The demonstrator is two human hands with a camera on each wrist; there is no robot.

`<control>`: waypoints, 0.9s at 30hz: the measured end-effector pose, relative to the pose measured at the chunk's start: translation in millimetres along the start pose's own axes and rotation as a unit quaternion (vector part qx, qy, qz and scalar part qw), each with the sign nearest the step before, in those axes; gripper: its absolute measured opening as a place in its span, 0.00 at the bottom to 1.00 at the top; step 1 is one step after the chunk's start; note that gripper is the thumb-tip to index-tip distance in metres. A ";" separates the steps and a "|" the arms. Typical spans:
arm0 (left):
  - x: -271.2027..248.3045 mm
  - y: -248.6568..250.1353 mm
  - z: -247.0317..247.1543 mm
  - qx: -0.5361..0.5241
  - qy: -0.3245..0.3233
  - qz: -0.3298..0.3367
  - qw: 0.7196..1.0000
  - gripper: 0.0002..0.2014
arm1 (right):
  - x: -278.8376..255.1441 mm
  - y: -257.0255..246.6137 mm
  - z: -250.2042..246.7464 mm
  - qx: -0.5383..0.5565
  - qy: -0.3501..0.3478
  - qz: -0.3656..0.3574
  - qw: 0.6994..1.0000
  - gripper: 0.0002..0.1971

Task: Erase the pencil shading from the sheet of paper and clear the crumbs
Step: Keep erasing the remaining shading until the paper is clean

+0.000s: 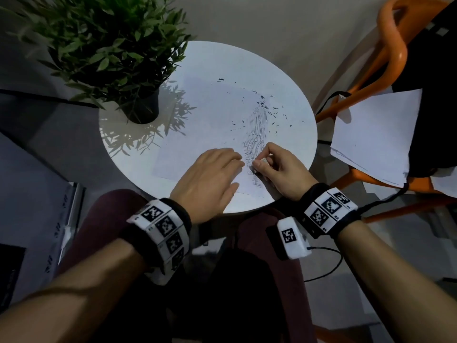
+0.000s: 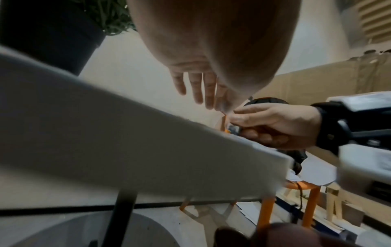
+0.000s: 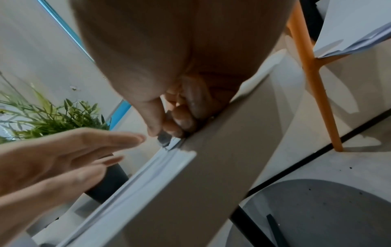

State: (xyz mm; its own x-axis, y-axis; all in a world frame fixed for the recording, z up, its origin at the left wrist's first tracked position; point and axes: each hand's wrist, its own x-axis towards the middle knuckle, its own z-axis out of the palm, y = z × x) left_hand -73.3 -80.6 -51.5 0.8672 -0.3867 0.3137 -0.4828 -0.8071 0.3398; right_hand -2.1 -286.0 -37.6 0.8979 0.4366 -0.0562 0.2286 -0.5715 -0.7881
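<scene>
Pinching a grey-smudged eraser (image 1: pixel 262 162), right hand (image 1: pixel 279 169); left hand (image 1: pixel 210 179) flat on half-shaded paper (image 1: pixel 210 115).

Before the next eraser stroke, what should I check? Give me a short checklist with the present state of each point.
1. Left hand rests flat on the sheet of paper: ok.
2. Right hand pinches the eraser: ok.
3. Eraser sits on the pencil shading: ok.
4. Shading all erased: not ok, strokes still show above the hands.
5. Crumbs cleared: not ok, they lie scattered over the paper and the table.
6. Paper wrinkled under the eraser: cannot tell.
</scene>
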 end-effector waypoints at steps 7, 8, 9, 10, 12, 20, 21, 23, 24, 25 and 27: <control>82.3 -29.3 -13.2 0.083 -0.200 -0.065 0.974 0.27 | -2.8 -6.6 5.8 -0.061 0.041 0.007 0.997 0.07; 91.5 -29.6 -12.6 0.103 -0.229 -0.080 0.965 0.29 | -3.3 -7.3 5.6 -0.068 0.039 0.007 0.997 0.06; 98.4 -30.0 -10.1 0.116 -0.247 -0.089 0.958 0.31 | -3.7 -7.6 4.6 -0.074 0.032 0.007 0.997 0.06; 101.8 -30.8 -6.0 0.120 -0.259 -0.095 0.954 0.32 | -4.0 -7.9 2.8 -0.080 0.025 0.006 0.996 0.05; 101.7 -33.2 4.2 0.123 -0.274 -0.111 0.948 0.36 | -2.8 -9.6 -2.3 -0.100 0.009 -0.004 0.995 0.05; 102.8 -36.1 17.9 0.146 -0.310 -0.127 0.931 0.43 | 15.1 -24.4 -7.2 -0.410 -0.074 -0.072 0.906 0.11; 104.4 -35.7 17.7 0.147 -0.316 -0.131 0.928 0.44 | 14.6 -26.6 -9.0 -0.450 -0.072 -0.081 0.886 0.11; 106.2 -34.4 18.2 0.145 -0.325 -0.139 0.924 0.44 | 13.5 -33.9 -12.2 -0.499 -0.069 -0.100 0.858 0.08; 107.1 -34.2 18.3 0.143 -0.327 -0.142 0.923 0.44 | 13.3 -37.4 -11.8 -0.514 -0.073 -0.109 0.848 0.05; 107.5 -33.4 17.9 0.141 -0.326 -0.145 0.924 0.44 | 13.6 -39.7 -10.6 -0.525 -0.084 -0.118 0.839 0.03; 107.6 -32.4 17.0 0.135 -0.321 -0.151 0.925 0.42 | 11.8 -41.7 -8.7 -0.529 -0.116 -0.135 0.830 0.02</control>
State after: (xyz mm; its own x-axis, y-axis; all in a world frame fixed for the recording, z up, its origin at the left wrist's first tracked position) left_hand 37.7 -103.7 -43.8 0.8930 -0.2417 -0.3798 -0.2345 -0.9699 0.0659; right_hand 2.2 -263.0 -0.1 0.6912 0.7002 -0.1789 0.7226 -0.6671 0.1809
